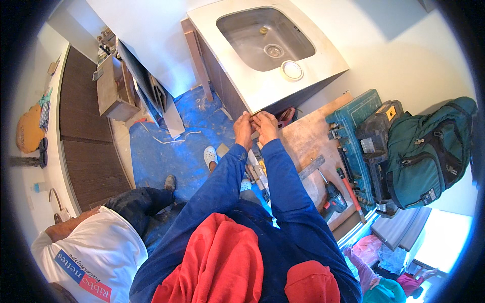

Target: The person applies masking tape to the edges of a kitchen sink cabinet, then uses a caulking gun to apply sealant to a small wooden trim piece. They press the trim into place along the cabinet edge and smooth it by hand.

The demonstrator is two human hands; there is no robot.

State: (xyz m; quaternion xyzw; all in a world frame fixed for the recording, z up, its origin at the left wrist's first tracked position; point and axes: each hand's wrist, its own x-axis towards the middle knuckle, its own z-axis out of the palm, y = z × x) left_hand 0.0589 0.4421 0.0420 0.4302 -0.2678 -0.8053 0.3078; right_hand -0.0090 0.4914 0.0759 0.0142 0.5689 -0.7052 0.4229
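Observation:
Both my hands meet at the near corner of the pale countertop [257,93]. My left hand [243,132] is closed, its fingertips pinched at the corner edge. Beside it, my right hand [265,127] is also closed, fingers bent against the same edge. A thin yellowish strip [256,113] shows between the fingertips, too small to name. A steel sink [242,38] is set into the countertop. On the counter by the sink's near rim rests a round white ring [292,70], like a roll of tape. The cabinet's dark side panel [298,96] drops below the counter.
A wooden board [303,136] on my right carries a cordless drill [334,198] and a red-handled tool [352,194]. Past it stand a teal case [356,121] and a green backpack [429,151]. Another person [96,242] is close on my left. Blue sheeting [161,161] covers the floor; panels [144,81] lean beyond.

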